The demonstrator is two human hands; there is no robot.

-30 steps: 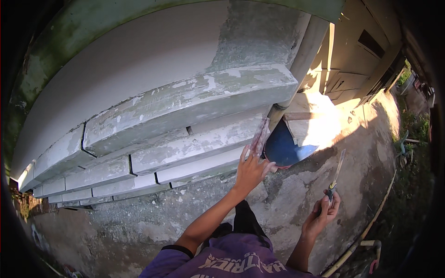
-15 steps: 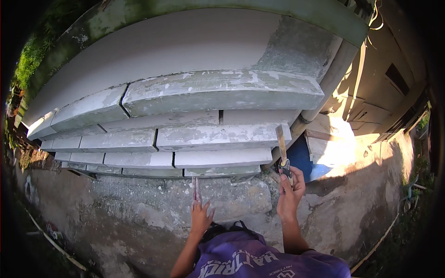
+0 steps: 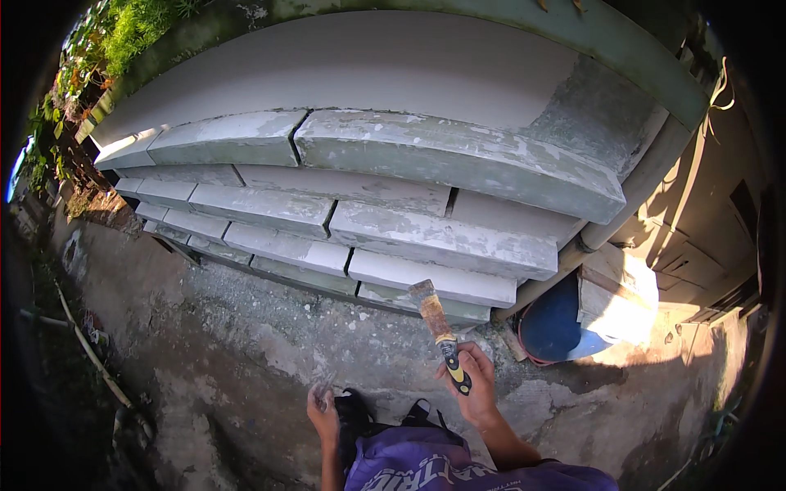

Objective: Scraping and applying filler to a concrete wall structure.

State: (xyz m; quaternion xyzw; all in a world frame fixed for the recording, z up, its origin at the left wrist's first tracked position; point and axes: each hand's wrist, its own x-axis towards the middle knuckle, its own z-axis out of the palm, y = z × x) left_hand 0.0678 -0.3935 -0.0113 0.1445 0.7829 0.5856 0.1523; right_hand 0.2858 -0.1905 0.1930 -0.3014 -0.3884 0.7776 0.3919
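Head view: the right hand (image 3: 479, 383) grips a scraper (image 3: 444, 338) by its black and yellow handle (image 3: 453, 366), fingers closed around it. The scraper is on the near side of the stepped ledges (image 3: 458, 155), right of the middle, its rusty, stained blade (image 3: 431, 306) tilted toward the far left. The blade tip overlaps the lowest ledges in the view; I cannot tell whether they touch. The left hand (image 3: 324, 416) is to the left and nearer the body, fingers bent, with a blurred pale shape (image 3: 325, 380) at the fingertips; whether it is pinching anything I cannot tell.

The ledges are white and grey, with patchy paint and dark gaps between blocks. To their right, a blue container (image 3: 548, 323) stands beside a sunlit pale board (image 3: 602, 282). 2 dark shoes (image 3: 353, 407) are on the stained concrete floor (image 3: 262, 380), near the purple shirt (image 3: 405, 454).
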